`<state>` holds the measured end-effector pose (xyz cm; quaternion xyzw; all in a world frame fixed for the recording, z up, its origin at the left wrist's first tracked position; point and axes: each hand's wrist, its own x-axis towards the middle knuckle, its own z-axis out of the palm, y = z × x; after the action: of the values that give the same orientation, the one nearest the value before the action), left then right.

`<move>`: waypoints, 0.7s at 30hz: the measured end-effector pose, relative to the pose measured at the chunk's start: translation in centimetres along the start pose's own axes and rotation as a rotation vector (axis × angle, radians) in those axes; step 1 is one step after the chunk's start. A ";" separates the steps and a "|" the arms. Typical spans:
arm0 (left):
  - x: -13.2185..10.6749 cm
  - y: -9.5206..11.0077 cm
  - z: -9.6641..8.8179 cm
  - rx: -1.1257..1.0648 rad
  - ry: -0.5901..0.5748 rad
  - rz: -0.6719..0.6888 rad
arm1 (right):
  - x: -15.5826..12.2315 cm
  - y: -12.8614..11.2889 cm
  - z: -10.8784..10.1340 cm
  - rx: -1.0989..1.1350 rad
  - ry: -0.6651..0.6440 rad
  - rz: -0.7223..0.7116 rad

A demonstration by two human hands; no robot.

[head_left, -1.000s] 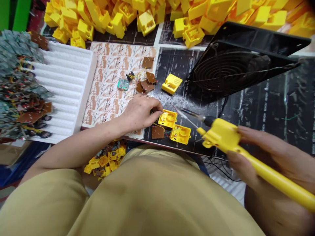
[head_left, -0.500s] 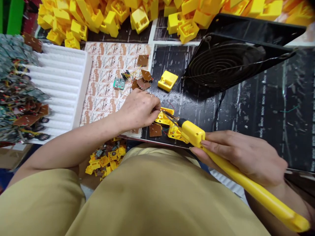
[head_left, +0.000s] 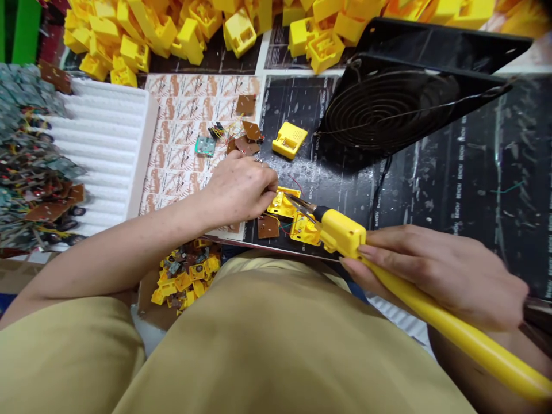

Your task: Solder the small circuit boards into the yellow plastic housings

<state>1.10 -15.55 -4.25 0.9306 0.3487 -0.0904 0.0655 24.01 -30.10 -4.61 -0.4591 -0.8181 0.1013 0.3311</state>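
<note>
My right hand (head_left: pixel 444 270) is wrapped round the long yellow handle of a soldering iron (head_left: pixel 342 233), which points left. Its dark metal tip reaches over an open yellow plastic case half (head_left: pixel 282 202) lying on the bench. At that case's left edge, my left hand (head_left: pixel 244 187) has thumb and fingers pinched together; whatever is between them is hidden. Just below lies a second yellow case half (head_left: pixel 305 230), partly under the iron. Beside it, a brown circuit board (head_left: pixel 268 226) has thin wires running towards the case halves.
A closed-looking yellow case (head_left: pixel 290 140) lies beyond my hands, near a black fan (head_left: pixel 383 115). Loose brown boards (head_left: pixel 245 104) and a green board (head_left: pixel 205 146) sit to the left. A white foam tray (head_left: pixel 112 149) carries piled electronics. Yellow cases (head_left: pixel 190 43) heap along the back.
My right hand has drawn the soldering iron slightly back to the right, its tip now farther from my left fingers. My left hand stays pinched at the case; the view has shifted a little.
</note>
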 end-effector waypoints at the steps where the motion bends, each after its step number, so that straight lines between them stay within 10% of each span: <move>1: 0.0 0.0 0.0 -0.002 0.010 0.007 | 0.3 0.1 0.2 0.000 0.025 -0.027; 6: -0.1 0.0 -0.1 0.001 0.029 0.027 | 1.2 0.0 0.1 -0.010 0.045 -0.140; 12: 0.0 0.0 0.0 -0.004 0.034 0.029 | -0.4 -0.1 -1.3 -0.047 -0.007 0.122; 21: -0.3 0.2 -0.3 0.017 0.021 0.015 | -0.9 0.9 -0.7 -0.027 0.068 0.108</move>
<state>1.06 -15.83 -3.86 0.9347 0.3413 -0.0831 0.0544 25.41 -30.42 -4.92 -0.5103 -0.7816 0.0922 0.3467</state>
